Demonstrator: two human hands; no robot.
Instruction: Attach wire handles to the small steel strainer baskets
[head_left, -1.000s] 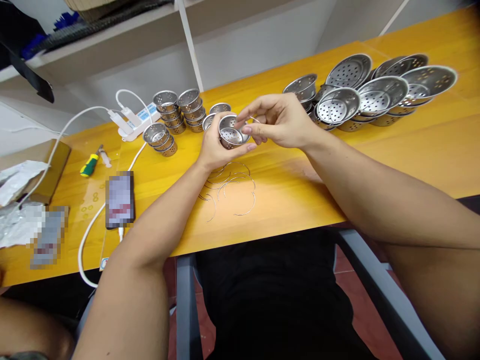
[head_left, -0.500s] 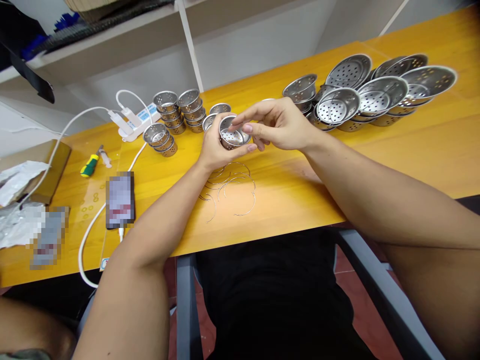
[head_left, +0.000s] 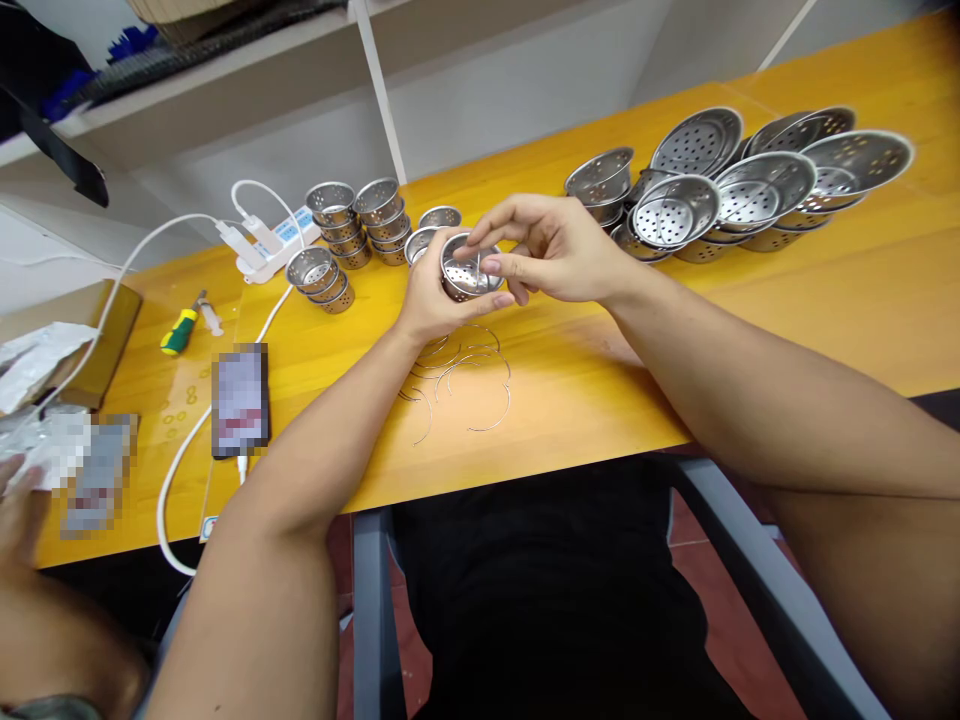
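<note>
Yellow tabletop (head_left: pixel 570 400). Left hand (head_left: pixel 429 292) clamped round perforated metal cup (head_left: pixel 465 280), near small stacks; likely light, stiff, slick: hold outer wall. Right hand (head_left: pixel 562 250) at thin wire (head_left: pixel 479 262); pinch unclear.

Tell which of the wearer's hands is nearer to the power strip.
Left. The left hand holds a cup right of the power strip; the right hand is farther right.

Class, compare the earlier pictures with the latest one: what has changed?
A wire that rose above the cup's rim by the right hand now shows upright at the cup. Another person's hand has entered at the left edge, by the plastic bag. The left hand still holds the cup; the stacked cups stayed put.
</note>
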